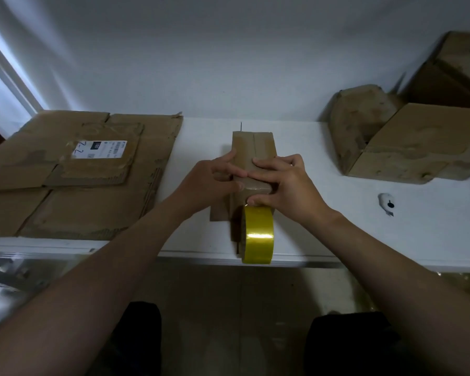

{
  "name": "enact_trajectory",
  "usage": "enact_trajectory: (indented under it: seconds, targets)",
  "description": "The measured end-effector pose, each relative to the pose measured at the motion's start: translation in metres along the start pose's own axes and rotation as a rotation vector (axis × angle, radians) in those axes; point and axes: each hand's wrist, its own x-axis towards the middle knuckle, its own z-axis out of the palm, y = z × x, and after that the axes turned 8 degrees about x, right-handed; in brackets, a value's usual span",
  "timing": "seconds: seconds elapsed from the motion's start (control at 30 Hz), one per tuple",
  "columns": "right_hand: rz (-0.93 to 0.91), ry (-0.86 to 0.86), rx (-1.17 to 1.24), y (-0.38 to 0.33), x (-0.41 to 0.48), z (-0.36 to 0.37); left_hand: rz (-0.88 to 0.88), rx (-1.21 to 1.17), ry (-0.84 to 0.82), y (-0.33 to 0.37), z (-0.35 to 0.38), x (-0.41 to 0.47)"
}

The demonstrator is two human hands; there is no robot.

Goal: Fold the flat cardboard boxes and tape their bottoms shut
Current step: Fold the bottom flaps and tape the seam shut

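White table (201,137), against a pale wall.

Small box (255,147) at centre of the table, standing with its flap seam upward; a shiny strip of tape lies over its near end. It is held from both sides.

Left hand (215,177): fingers curled against the box's left side, thumb laid over the top edge. Holding the box.

Right hand (285,185): fingers spread across the top of the near end, thumb hooked on the near face just above the tape roll. Gripping the box.

Tape roll (258,234): yellow, on edge, hanging against the box's near face and reaching past the table's front edge.

Flat cardboard (65,207): several sheets stacked at the left, well apart from the box. A white label (99,149) on top reads "150" on a black patch, with handwritten marks like "2-2"; fine print too small to read.

Folded boxes (407,147) at the right rear. Small white object with a black dot (387,203) near them; cannot tell what it is.
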Motion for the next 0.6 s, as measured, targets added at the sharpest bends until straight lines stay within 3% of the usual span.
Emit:
enact_trajectory:
  seconds: [0.4, 0.5, 0.6]
  targets:
    - [-0.021, 0.045, -0.022, -0.026, -0.052, -0.001, -0.039, 0.102, 0.045, 0.017, 0.021, -0.063]
    - [-0.038, 0.068, -0.033, -0.025, -0.054, 0.002, -0.182, 0.148, 0.187, 0.021, 0.037, -0.081]
    - [-0.067, 0.081, -0.056, -0.024, -0.054, 0.004, -0.393, 0.015, 0.127, 0.023, 0.058, -0.097]
